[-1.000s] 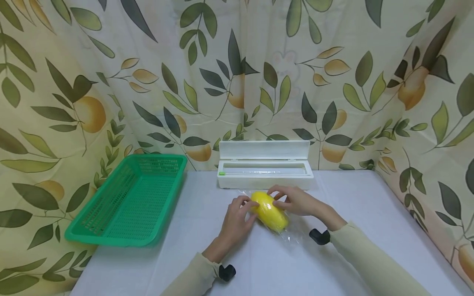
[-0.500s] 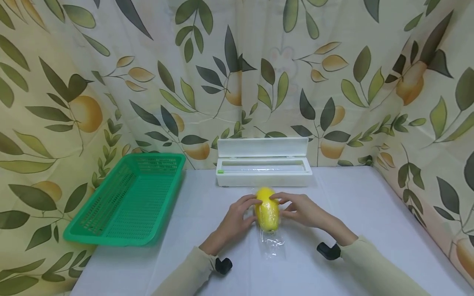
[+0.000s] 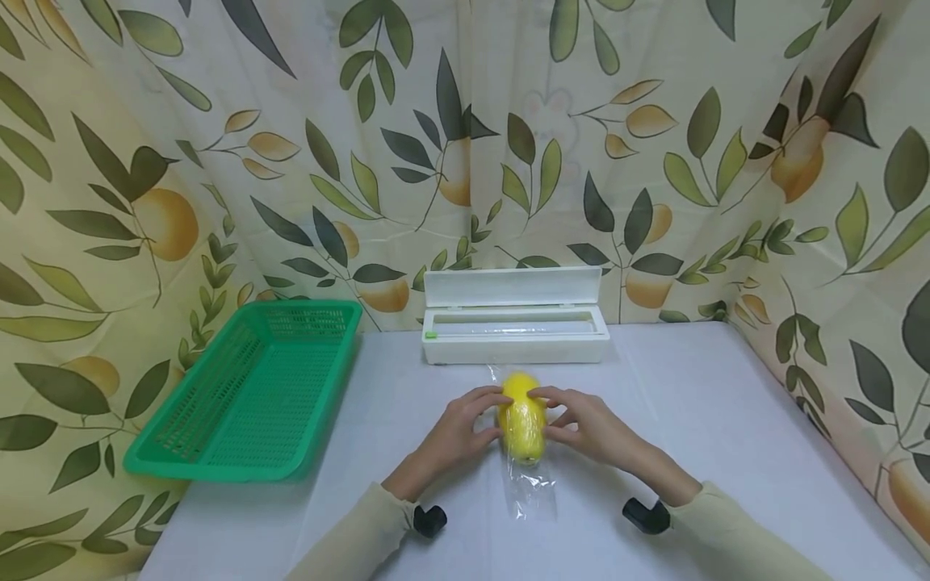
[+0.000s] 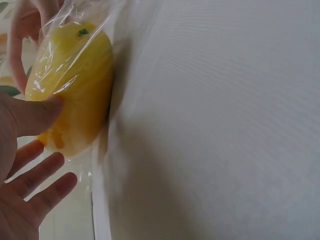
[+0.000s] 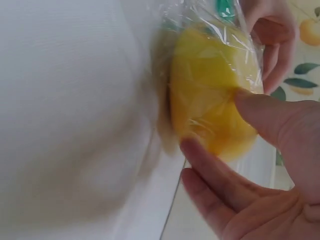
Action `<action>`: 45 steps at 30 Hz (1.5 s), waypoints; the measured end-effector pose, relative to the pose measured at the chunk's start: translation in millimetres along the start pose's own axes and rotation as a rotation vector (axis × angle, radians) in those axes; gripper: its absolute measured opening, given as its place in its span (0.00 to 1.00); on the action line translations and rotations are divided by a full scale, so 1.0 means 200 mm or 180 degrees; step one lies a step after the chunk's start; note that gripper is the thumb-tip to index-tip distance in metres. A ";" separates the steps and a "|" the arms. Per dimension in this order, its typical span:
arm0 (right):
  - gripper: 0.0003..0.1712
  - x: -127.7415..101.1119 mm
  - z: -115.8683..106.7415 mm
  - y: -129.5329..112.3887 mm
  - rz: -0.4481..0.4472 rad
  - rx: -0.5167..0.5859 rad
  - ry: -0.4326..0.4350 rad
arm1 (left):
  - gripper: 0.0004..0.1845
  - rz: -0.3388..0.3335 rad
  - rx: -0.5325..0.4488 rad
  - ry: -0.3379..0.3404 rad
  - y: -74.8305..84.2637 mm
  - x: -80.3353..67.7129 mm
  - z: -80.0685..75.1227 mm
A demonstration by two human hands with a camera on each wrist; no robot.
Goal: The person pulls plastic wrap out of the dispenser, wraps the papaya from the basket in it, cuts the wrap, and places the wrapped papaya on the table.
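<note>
A yellow oval fruit (image 3: pixel 523 415) wrapped in clear cling film lies on the white table (image 3: pixel 726 420), its long axis pointing away from me. My left hand (image 3: pixel 483 415) holds its left side, thumb pressed on the film (image 4: pixel 30 115). My right hand (image 3: pixel 559 415) holds the right side, thumb and fingers on the fruit (image 5: pixel 210 95). A loose tail of film (image 3: pixel 534 488) trails from the fruit toward me. In the left wrist view the fruit (image 4: pixel 75 85) shows a small green stem end.
A white cling-film dispenser box (image 3: pixel 516 323) stands with its lid up just behind the fruit. A green plastic basket (image 3: pixel 247 395) sits at the table's left. Leaf-patterned curtains (image 3: pixel 465 145) close off the back and sides.
The fruit has turned from lying diagonally to pointing straight away from me. The film tail swung from the right side to the near side. Both hands stayed on it.
</note>
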State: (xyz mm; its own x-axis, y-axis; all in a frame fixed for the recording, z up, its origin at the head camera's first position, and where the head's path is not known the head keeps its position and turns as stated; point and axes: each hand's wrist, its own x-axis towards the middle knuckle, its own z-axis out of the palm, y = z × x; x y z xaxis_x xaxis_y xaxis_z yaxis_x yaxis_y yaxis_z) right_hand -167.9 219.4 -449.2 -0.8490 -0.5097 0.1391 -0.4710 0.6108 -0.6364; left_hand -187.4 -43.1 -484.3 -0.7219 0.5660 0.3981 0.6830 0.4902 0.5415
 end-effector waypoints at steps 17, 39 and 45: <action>0.28 -0.08 0.05 0.02 -0.0685 -0.0348 0.0317 | 0.27 0.0341 0.0416 -0.0171 0.03 -0.11 0.00; 0.25 -0.17 0.11 -0.02 -0.0666 -0.0616 -0.0086 | 0.28 0.0676 0.0650 -0.0556 0.06 -0.12 0.01; 0.18 -0.17 0.11 -0.02 -0.0709 -0.0516 0.0143 | 0.17 0.0699 0.0670 -0.0421 0.08 -0.11 0.02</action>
State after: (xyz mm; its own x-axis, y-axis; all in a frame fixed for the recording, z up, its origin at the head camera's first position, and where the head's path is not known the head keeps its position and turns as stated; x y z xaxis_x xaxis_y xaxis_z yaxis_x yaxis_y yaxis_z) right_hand -132.1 220.3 -468.4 -0.7283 -0.6172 0.2977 -0.6763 0.5776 -0.4572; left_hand -160.0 -45.3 -487.9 -0.5436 0.7476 0.3815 0.8386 0.4653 0.2831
